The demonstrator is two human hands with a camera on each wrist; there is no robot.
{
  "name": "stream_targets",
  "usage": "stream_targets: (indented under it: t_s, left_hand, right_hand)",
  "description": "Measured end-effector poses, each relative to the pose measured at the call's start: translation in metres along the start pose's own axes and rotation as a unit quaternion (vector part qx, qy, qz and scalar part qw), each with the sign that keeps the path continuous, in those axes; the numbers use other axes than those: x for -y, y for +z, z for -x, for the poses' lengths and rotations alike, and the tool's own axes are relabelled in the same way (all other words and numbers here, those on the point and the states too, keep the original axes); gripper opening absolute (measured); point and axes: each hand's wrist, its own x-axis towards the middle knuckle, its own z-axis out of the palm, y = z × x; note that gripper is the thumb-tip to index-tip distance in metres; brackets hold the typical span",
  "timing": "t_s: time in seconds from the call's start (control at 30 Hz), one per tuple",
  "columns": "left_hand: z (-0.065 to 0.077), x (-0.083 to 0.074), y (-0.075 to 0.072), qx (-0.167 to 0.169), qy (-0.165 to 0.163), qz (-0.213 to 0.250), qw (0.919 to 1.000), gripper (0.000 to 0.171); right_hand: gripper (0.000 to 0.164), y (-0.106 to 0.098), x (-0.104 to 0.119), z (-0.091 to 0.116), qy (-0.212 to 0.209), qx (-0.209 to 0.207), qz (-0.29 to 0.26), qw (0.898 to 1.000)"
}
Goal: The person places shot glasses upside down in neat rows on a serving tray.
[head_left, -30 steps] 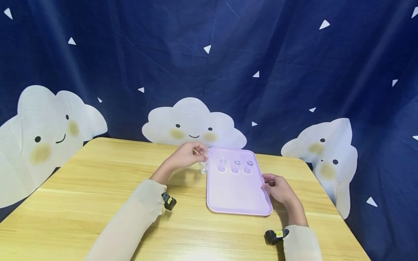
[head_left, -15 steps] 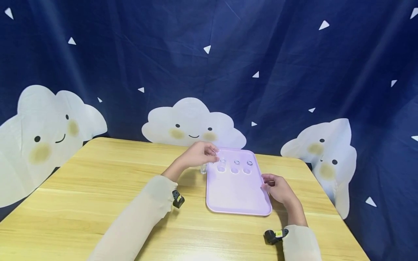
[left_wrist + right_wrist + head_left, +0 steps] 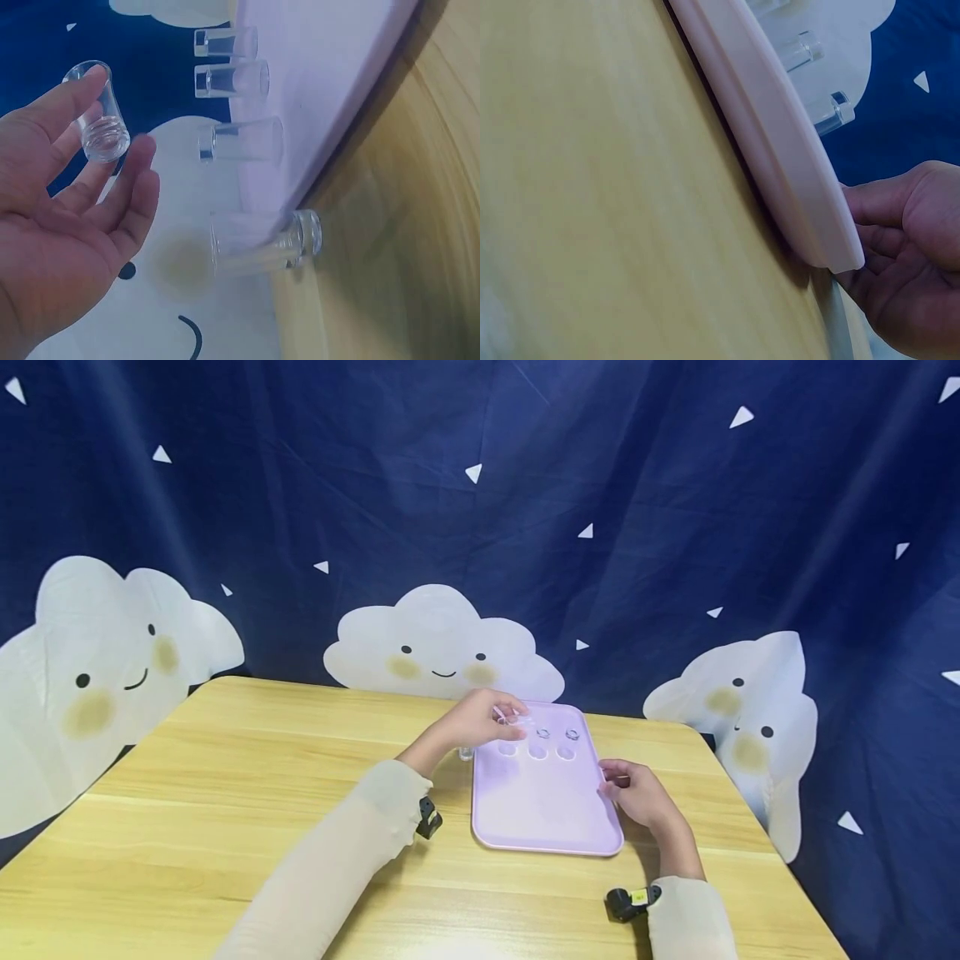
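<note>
My left hand point(image 3: 480, 718) is over the far left part of the lilac tray point(image 3: 547, 810), pinching a small clear shot glass point(image 3: 105, 139) between thumb and fingertips. That glass is tilted on its side in the air. Three similar glasses stand upside down in a row on the tray, thick bases up: the nearest glass point(image 3: 244, 141), the middle glass point(image 3: 232, 79) and the far glass point(image 3: 225, 43) in the left wrist view. My right hand point(image 3: 633, 789) grips the tray's right edge, thumb at the rim point(image 3: 821, 202) and fingers partly hidden beneath.
Another clear glass point(image 3: 262, 244) stands upright on the wooden table point(image 3: 247, 793), close beside the tray's left edge. Behind the table hangs a dark blue curtain point(image 3: 420, 485) with printed clouds.
My left hand has moved right with its shot glass, from beside the tray's left edge to over the tray near the leftmost inverted glass. The right hand and the tray stay put.
</note>
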Motion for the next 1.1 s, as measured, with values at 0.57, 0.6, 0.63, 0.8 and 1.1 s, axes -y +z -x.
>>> stream_targets:
  t_s: [0.57,0.6,0.63,0.8,1.1]
  left_hand:
    - [-0.012,-0.009,0.020,-0.035,-0.030,0.015,0.9988,0.033]
    - [-0.012,-0.010,0.021,-0.037,-0.031,0.014,0.9987,0.032]
    - [-0.013,-0.010,0.022,-0.039,-0.032,0.013,0.9986,0.032]
    - [-0.015,-0.012,0.028,-0.043,-0.040,-0.003,0.9983,0.029]
    - [-0.021,-0.017,0.041,-0.029,-0.032,0.016,0.9989,0.034]
  right_hand:
    - [0.043,0.000,0.000,0.000,0.000,-0.003,0.000,1.000]
    - [0.043,0.000,0.000,0.001,-0.001,-0.002,0.000,1.000]
    - [0.043,0.000,0.000,0.001,-0.001,-0.002,0.000,1.000]
    - [0.043,0.000,0.000,0.001,0.004,-0.003,0.001,1.000]
    - [0.043,0.000,0.000,0.001,0.002,-0.003,0.000,1.000]
